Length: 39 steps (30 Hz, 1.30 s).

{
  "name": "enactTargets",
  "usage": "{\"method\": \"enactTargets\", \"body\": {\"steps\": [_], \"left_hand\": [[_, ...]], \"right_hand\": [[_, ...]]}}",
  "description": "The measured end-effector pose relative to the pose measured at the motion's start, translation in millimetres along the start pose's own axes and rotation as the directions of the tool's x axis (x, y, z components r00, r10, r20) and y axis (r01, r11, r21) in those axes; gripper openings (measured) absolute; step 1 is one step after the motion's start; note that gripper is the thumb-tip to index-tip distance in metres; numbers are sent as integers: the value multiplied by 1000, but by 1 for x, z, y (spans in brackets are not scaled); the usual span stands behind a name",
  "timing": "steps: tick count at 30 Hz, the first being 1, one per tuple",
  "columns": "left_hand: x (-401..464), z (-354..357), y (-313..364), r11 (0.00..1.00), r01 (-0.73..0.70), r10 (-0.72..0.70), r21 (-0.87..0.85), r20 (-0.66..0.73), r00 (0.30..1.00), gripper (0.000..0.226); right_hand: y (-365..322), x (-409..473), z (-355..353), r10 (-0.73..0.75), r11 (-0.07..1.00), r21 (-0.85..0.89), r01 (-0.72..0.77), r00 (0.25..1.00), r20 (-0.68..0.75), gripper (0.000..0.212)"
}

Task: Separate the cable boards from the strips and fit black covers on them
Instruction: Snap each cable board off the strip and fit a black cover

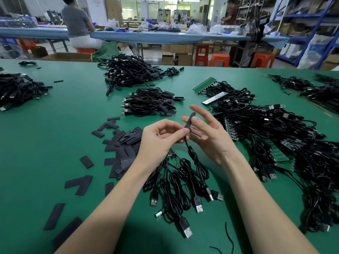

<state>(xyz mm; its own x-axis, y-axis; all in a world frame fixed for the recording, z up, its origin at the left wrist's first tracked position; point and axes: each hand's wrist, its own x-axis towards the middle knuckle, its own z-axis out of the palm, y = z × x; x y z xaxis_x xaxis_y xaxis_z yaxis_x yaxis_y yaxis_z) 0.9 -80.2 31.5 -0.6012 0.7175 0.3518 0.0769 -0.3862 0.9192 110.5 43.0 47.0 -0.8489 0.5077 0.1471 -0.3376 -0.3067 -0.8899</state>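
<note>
In the middle of the frame the left hand (161, 138) pinches a black cover (189, 121) between thumb and forefinger, at the lower end of the cover where the black cable (189, 149) comes out. The cover stands nearly upright, a little tilted to the right, and it seems that a cable board is inside it, but the view is too small to be sure. The right hand (209, 132) is just beside it, palm turned to the left, fingers straight and spread apart; one fingertip touches the upper part of the cover from behind.

The cable hangs down from the left hand into a small bundle of black USB cables (183, 195) lying on the green table (55, 125), in the lower middle of the frame. Left of the hands there is a heap of loose black covers (121, 145), with some single ones scattered toward the lower left. At the right side lies a big mass of cables joined to green board strips (280, 153). Above the hands, at centre, a pile of finished cables (148, 103) rests, and a bigger pile (128, 72) is behind it. A person in a grey shirt (77, 21) sits at another table in the upper left.
</note>
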Motion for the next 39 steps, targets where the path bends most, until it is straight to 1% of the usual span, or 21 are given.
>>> {"method": "enactTargets", "body": {"steps": [4,7,10,15,19,23,28,32,36,37,39], "left_hand": [[0,1,0,1000,2,-2,1,3,1000,8],[0,0,0,1000,6,-6,15,9,1000,10],[0,-1,1,999,9,-9,32,23,1000,11],[-1,-2,3,999,5,-7,34,41,999,13],[-1,-1,2,1000,5,-6,26,34,999,11],[-2,-1,4,1000,8,-9,26,31,999,13],[-2,1,4,999,21,-23,38,37,999,10],[-2,2,4,999,18,-20,44,27,999,11],[-2,2,3,997,-13,12,72,16,1000,13],[-2,1,3,996,-23,21,87,14,1000,13],[-2,0,1,992,-38,36,124,16,999,12]], "right_hand": [[1,0,4,-6,1000,10,6,999,-35,33],[-1,0,3,0,1000,-1,0,999,-47,27],[-2,-1,1,-7,1000,-6,7,999,-46,30],[-1,-1,0,-8,1000,-14,7,998,-62,22],[0,-1,0,-37,999,-15,37,998,-55,28],[0,0,1,-35,999,-21,33,996,-81,19],[-3,0,-2,-10,1000,-7,9,996,-93,16],[0,2,-5,-16,1000,-12,15,998,-66,18],[0,2,-9,-18,1000,-19,18,1000,4,33],[-1,1,-10,-5,999,-34,5,1000,12,34],[-3,1,-10,26,997,-70,-25,1000,14,28]]}}
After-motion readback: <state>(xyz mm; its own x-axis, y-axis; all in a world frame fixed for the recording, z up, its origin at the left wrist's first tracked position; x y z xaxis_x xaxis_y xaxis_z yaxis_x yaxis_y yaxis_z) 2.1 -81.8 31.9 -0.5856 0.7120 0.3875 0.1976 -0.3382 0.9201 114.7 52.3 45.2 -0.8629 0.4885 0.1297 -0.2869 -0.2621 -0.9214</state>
